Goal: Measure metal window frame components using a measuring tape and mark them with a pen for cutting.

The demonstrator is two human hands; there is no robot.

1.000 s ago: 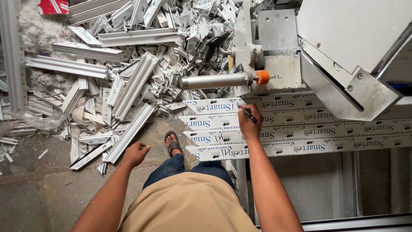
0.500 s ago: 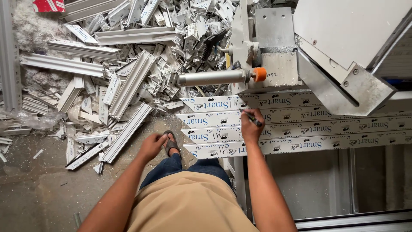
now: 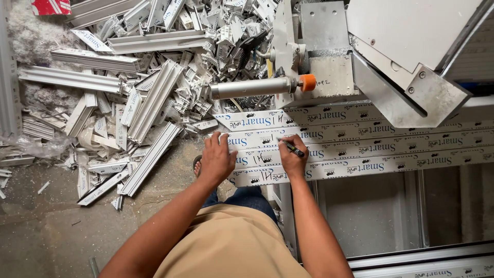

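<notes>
Four long white profile strips (image 3: pixel 360 141) lie side by side on the desk (image 3: pixel 329 82), their long axis running left to right. The right hand (image 3: pixel 292 158) is closed around a black marker (image 3: pixel 291 148), its tip pointing up-left onto a strip. The left hand (image 3: pixel 217 158) rests flat, fingers spread, on the strips' left ends.

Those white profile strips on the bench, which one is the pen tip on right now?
The second strip from the machine. The pen in the right hand points at it; the left hand presses the nearer strips' ends.
</notes>
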